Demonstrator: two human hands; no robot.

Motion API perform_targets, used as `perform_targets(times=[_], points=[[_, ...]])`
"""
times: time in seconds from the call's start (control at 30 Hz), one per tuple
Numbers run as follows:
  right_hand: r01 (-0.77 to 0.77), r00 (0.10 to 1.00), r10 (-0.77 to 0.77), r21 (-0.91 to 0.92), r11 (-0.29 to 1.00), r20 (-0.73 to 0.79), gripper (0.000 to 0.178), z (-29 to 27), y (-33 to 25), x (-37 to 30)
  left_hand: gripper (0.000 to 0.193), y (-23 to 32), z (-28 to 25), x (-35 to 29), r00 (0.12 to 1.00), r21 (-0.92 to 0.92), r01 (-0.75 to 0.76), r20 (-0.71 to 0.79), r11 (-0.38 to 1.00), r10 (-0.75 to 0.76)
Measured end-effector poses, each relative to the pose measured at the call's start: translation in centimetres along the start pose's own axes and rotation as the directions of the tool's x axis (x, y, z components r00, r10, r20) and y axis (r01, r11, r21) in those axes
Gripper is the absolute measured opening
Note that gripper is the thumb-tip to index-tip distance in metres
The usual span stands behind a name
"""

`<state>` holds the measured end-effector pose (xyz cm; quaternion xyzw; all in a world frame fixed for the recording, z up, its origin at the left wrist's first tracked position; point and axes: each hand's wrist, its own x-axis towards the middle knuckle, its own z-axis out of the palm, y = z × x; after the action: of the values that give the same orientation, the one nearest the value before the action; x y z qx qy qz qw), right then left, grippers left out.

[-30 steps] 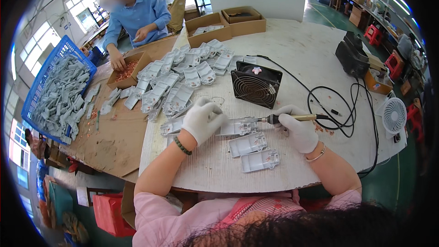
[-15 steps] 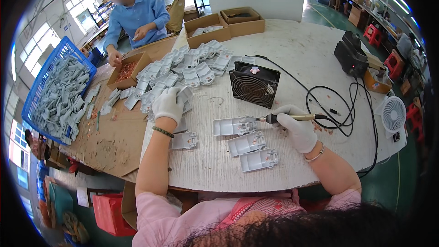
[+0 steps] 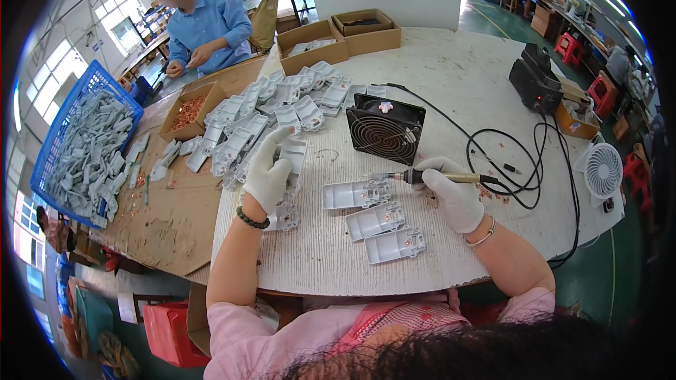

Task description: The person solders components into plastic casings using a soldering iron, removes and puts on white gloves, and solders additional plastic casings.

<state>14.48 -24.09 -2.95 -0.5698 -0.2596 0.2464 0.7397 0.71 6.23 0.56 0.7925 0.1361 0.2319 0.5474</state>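
Observation:
My white-gloved right hand (image 3: 454,197) is closed around a soldering iron (image 3: 461,177). Its tip lies over the end of a pale grey plastic casing (image 3: 341,195), the uppermost of three lying in a slanted column. Below it are a second casing (image 3: 370,222) and a third (image 3: 391,246); small copper-coloured bits show at their right ends. My gloved left hand (image 3: 269,174) has a grey casing (image 3: 294,157) between thumb and index finger, beside the casing pile (image 3: 236,134). Another casing (image 3: 284,217) lies partly hidden under that wrist.
A black fan (image 3: 386,130) stands beyond the iron, whose cord loops right toward a black power unit (image 3: 539,81). To the left are a blue basket (image 3: 46,158) of grey parts and a box of copper pieces (image 3: 189,114). A person in blue (image 3: 211,24) stands across the table.
My left hand has drawn back from the pile, index finger extended, with a casing beside its thumb. The iron stays over the upper casing. The person opposite has lifted a hand from the copper-piece box.

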Motion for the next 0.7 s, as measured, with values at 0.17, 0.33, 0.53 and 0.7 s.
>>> perform_targets(times=[0.17, 0.33, 0.53, 0.7], points=[[0.006, 1.000, -0.006, 0.017, 1.000, -0.003, 0.019, -0.1, 0.2, 0.0, 0.046, 0.5, 0.2, -0.3, 0.992, -0.031, 0.111, 0.055, 0.993, -0.109], [-0.005, 1.000, 0.006, 0.054, 0.999, -0.012, 0.019, -0.2, 0.3, 0.1, 0.042, 0.3, 1.1, -0.2, 0.999, -0.079, 0.039, 0.026, 0.996, -0.037], [0.001, 0.999, 0.006, 0.128, 0.992, -0.053, 0.019, -0.2, 0.7, 0.1, 0.027, 1.2, 1.9, -1.2, 0.973, -0.099, 0.223, 0.087, 0.970, -0.215], [0.031, 0.999, -0.032, 0.019, 0.999, 0.027, 0.018, -0.2, 0.2, -0.1, 0.017, 0.8, 2.8, -1.4, 0.987, 0.305, 0.025, 0.142, 0.952, -0.072]])
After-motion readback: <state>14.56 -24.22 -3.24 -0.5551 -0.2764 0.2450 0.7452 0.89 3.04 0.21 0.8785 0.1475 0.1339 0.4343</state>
